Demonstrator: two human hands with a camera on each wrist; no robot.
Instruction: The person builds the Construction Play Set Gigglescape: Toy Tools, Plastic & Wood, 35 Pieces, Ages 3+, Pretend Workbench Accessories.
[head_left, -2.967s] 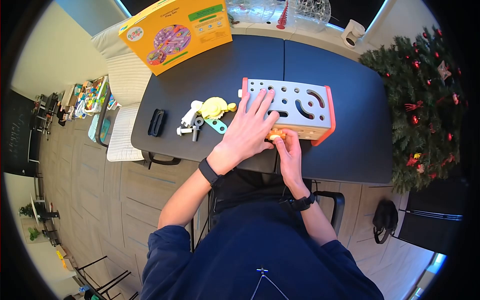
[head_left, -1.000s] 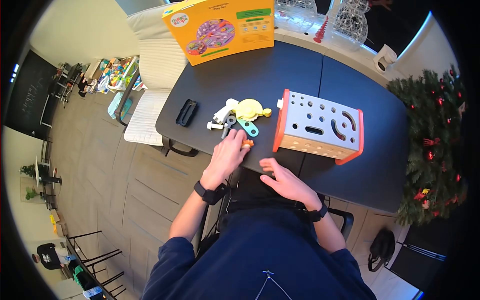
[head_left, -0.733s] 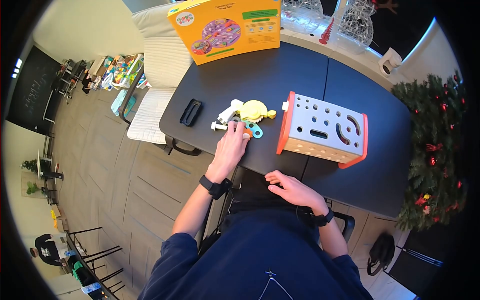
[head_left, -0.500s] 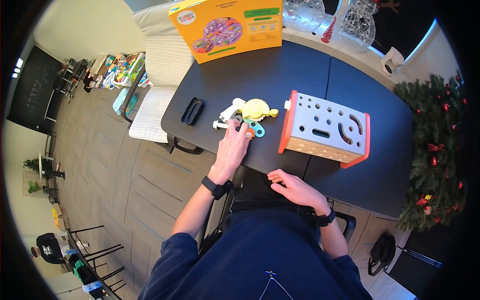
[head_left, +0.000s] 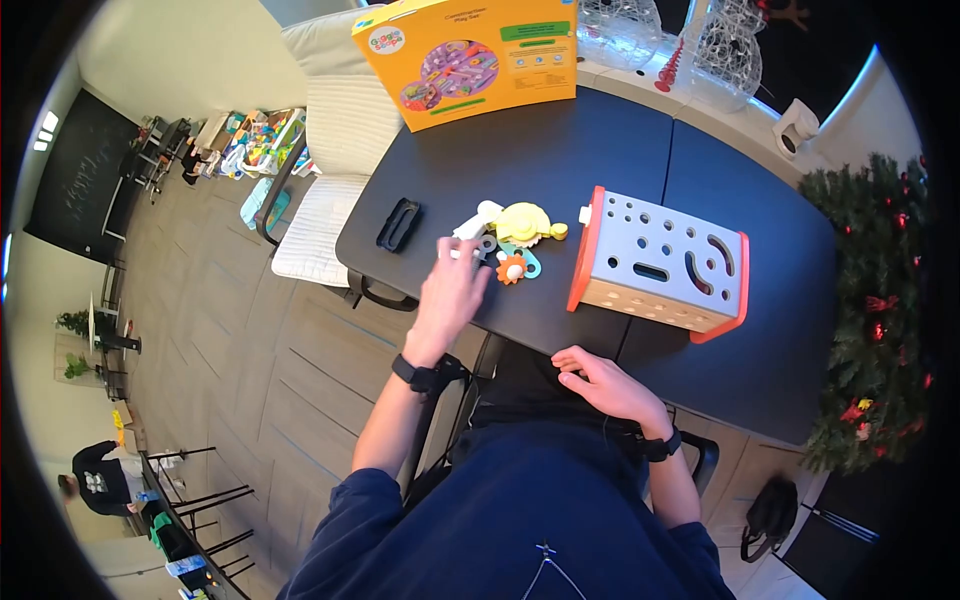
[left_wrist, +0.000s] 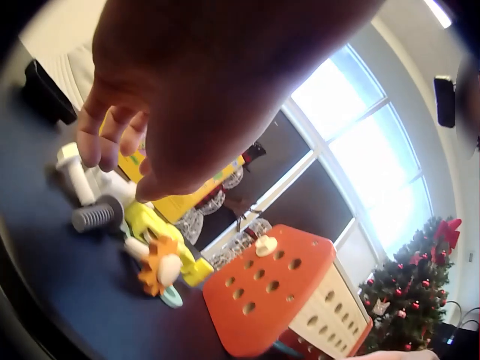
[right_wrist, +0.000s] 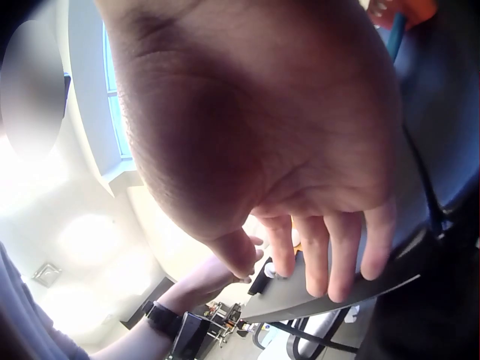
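Note:
My left hand hovers with loosely bent fingers over the white bolt, which its fingers partly cover in the head view. Between those fingers I see nothing held. Just right of the hand lies an orange gear with a white peg in its middle, over a teal strip with holes. A grey threaded bolt, a grey ring, a white piece and a yellow toothed piece crowd around it. At the table's front edge my right hand rests, fingers relaxed, holding nothing.
A toy box with a grey holed top and orange-red ends stands to the right. Behind stands a yellow play set carton. A black oblong holder lies at left, and a decorated tree stands beyond the table's right side.
Both hands have left the toy box. My left hand carried the orange gear leftward, laid it among the loose parts, released it and shifted left. My right hand drew back to the table edge.

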